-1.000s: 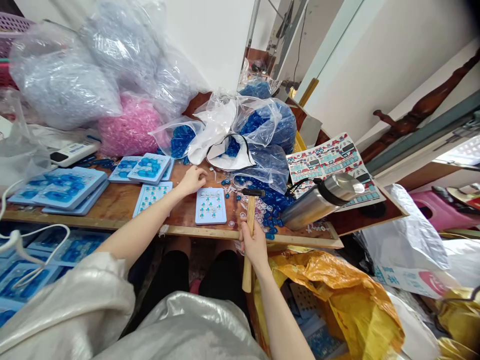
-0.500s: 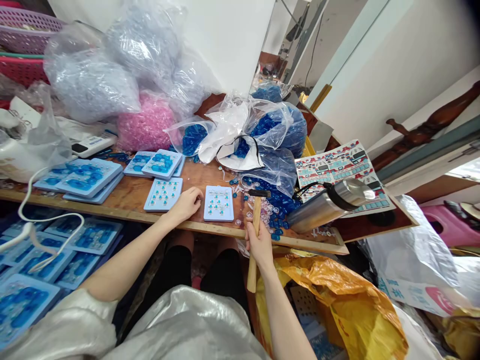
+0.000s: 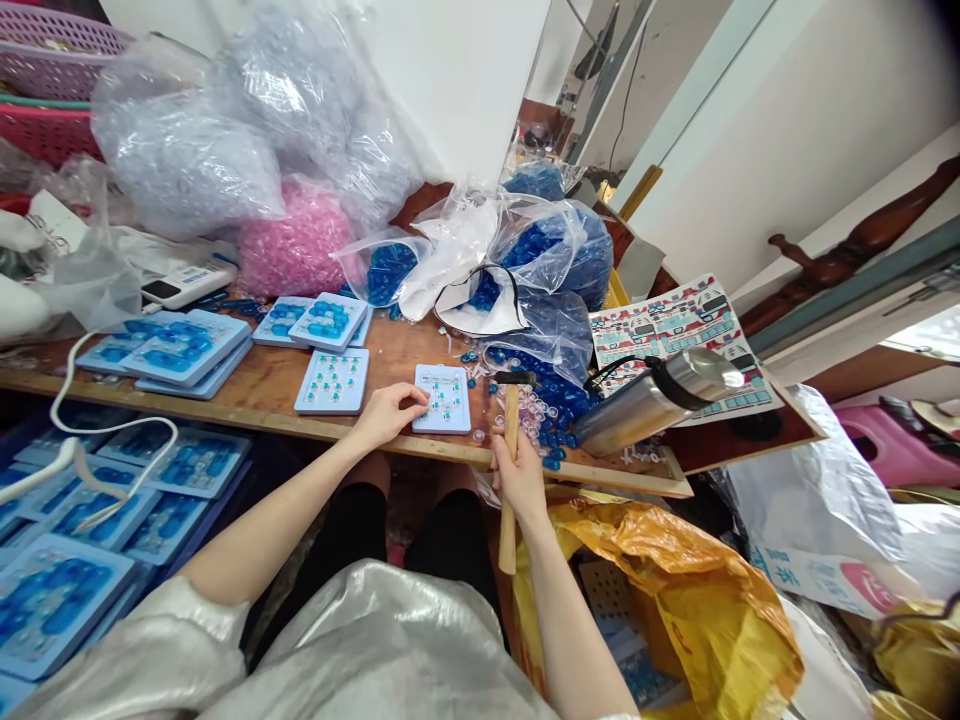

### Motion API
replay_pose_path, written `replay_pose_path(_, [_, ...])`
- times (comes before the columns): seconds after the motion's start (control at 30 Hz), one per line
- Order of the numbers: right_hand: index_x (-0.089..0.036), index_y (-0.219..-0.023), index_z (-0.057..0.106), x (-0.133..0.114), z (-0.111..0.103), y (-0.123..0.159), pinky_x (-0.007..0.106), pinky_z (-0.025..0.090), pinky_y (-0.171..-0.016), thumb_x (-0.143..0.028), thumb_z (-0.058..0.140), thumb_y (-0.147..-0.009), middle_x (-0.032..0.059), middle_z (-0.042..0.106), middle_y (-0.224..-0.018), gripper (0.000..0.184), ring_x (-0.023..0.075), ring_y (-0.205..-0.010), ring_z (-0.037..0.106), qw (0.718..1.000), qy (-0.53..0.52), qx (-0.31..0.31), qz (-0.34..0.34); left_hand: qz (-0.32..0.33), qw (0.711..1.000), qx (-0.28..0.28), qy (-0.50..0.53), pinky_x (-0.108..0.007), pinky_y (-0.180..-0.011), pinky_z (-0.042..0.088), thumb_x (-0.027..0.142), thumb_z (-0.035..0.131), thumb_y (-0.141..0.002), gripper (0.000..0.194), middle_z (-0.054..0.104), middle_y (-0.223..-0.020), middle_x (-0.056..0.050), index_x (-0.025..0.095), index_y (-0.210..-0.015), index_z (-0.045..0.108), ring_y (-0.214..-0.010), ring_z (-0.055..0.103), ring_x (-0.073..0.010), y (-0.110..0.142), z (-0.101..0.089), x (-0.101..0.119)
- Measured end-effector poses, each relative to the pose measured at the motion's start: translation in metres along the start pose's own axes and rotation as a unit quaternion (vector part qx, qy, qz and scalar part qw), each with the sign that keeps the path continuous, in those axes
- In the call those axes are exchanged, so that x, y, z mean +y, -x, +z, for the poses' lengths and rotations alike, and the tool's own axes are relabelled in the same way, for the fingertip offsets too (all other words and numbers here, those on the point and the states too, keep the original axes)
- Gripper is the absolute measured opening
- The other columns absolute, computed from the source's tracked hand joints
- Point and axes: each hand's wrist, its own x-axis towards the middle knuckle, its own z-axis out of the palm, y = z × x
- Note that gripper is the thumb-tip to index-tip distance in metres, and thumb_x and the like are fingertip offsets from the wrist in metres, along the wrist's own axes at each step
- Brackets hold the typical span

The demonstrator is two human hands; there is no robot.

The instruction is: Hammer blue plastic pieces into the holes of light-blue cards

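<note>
My right hand (image 3: 519, 472) is wrapped around the wooden handle of a hammer (image 3: 511, 420), whose dark head points away from me over the table edge. My left hand (image 3: 391, 414) has its thumb and fingertips pinched together at the left edge of a light-blue square tray (image 3: 453, 421); what is between them, if anything, is too small to tell. Small clear and teal pieces sit on this tray. To its left lies a similar tray (image 3: 319, 402). Loose clear rings and dark-blue beads (image 3: 551, 440) are scattered right of the hammer head.
Bags of blue beads (image 3: 551, 335) stand behind the work spot. A steel flask (image 3: 652, 400) lies tilted at right, beside a printed sheet (image 3: 697, 310). Filled blue trays (image 3: 184, 350) are stacked at left. An open yellow sack (image 3: 697, 600) is below right.
My left hand has moved right, from the gap between the two trays to the edge of the right-hand tray. My right hand still holds the hammer in nearly the same place.
</note>
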Motion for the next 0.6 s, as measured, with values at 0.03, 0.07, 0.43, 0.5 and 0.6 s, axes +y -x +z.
replay_pose_path(0.03, [-0.016,-0.107,0.048,0.001,0.0,0.0,0.021,0.031,-0.035,-0.049,0.043,-0.082,-0.0049,0.043,-0.052,0.042,0.0092,-0.034,0.038,1.0,0.01,-0.001,-0.002,-0.004,1.0,0.0,-0.002,-0.033,-0.088,0.045,0.03,0.057,-0.072,0.015,0.066,-0.096,-0.003,0.018,-0.079,0.064,-0.091,0.06,-0.0177,-0.001,-0.001,0.0])
replay_pose_path(0.07, [-0.016,-0.107,0.049,0.001,0.0,-0.001,0.021,0.031,-0.036,-0.049,0.044,-0.082,-0.0047,0.044,-0.053,0.042,0.0091,-0.035,0.039,1.0,0.023,-0.002,-0.005,-0.01,1.0,0.001,-0.003,-0.033,-0.086,0.046,0.031,0.057,-0.072,0.017,0.066,-0.095,-0.003,0.018,-0.082,0.064,-0.089,0.06,-0.0175,-0.001,-0.001,0.0])
replay_pose_path(0.43, [-0.016,-0.105,0.052,-0.031,0.016,0.02,0.023,0.037,-0.061,-0.04,0.032,-0.09,0.0046,0.058,-0.075,0.034,0.0151,-0.069,0.055,0.969,0.208,-0.07,-0.114,-0.019,0.999,0.001,0.038,-0.03,-0.077,0.05,0.029,0.064,-0.067,0.032,0.065,-0.087,-0.003,0.017,-0.09,0.048,-0.078,0.061,-0.0142,-0.005,-0.001,-0.001])
replay_pose_path(0.5, [-0.016,-0.096,0.052,-0.036,0.022,0.019,0.023,0.035,-0.061,-0.038,0.032,-0.09,0.0051,0.058,-0.074,0.03,0.0163,-0.068,0.054,0.95,0.278,-0.094,-0.106,-0.025,0.999,0.0,0.042,-0.031,-0.077,0.05,0.029,0.065,-0.066,0.034,0.066,-0.086,-0.003,0.017,-0.091,0.045,-0.077,0.062,-0.0143,-0.006,0.0,-0.002])
replay_pose_path(0.6, [-0.017,-0.089,0.051,-0.038,0.022,0.016,0.023,0.035,-0.061,-0.038,0.031,-0.09,0.0038,0.057,-0.071,0.03,0.016,-0.065,0.053,0.951,0.28,-0.086,-0.095,-0.033,0.998,-0.011,0.049,-0.03,-0.075,0.05,0.029,0.064,-0.066,0.035,0.066,-0.086,-0.003,0.018,-0.092,0.044,-0.076,0.061,-0.0139,-0.006,-0.001,-0.005])
